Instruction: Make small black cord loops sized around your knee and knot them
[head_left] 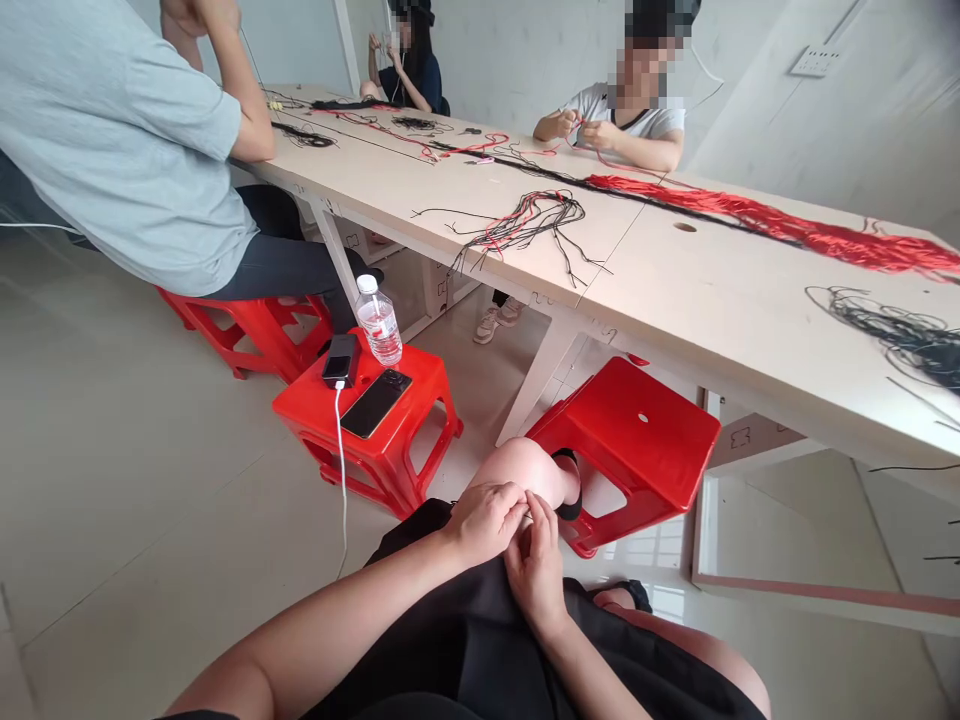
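Observation:
Above my lap, both hands meet at the fingertips over the raised bare knee [517, 468]. My left hand [487, 522] is closed, its thumb and index finger pinched on something too small to make out. Close against it, my right hand [536, 565] has its fingers bent in a pinch, and a short dark bit, perhaps cord, shows between the two hands. Black cloth [480, 630] covers my lap under the wrists.
A red stool [435, 375] at the left bears a bottle [380, 325], phone [376, 402] and cabled device [341, 360]. Another red stool [637, 430] stands right. The long table [495, 190] holds black cords [532, 215] and red cords [787, 225]. Several people sit around it.

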